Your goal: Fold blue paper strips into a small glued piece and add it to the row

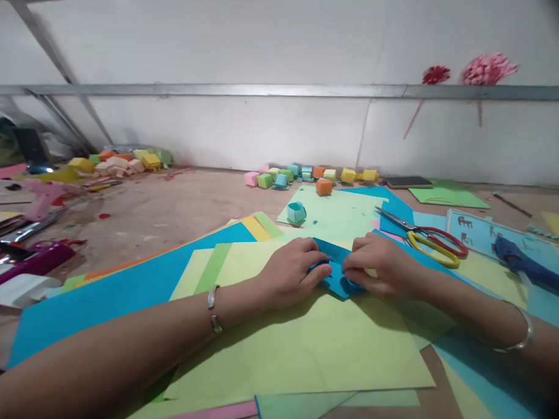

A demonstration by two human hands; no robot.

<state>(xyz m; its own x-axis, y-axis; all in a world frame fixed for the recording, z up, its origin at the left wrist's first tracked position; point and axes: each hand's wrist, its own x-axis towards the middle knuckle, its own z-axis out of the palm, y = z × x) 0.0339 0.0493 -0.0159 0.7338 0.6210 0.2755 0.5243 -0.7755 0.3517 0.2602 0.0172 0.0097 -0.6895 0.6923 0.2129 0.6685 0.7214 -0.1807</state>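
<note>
A small piece of blue paper [336,266], partly folded, lies on a light green sheet [311,345] in the middle of the table. My left hand [292,272] pinches its left edge with curled fingers. My right hand [384,266] presses and pinches its right side. Both wrists wear a silver bangle. A small finished teal paper cube [296,212] stands just beyond the hands on a pale green sheet.
Red and yellow scissors [427,239] lie right of the hands, a blue glue gun [525,262] further right. Coloured paper cubes [314,174] line the wall; more cubes [120,160] sit at far left. A large blue sheet [121,289] and tools [25,259] lie left.
</note>
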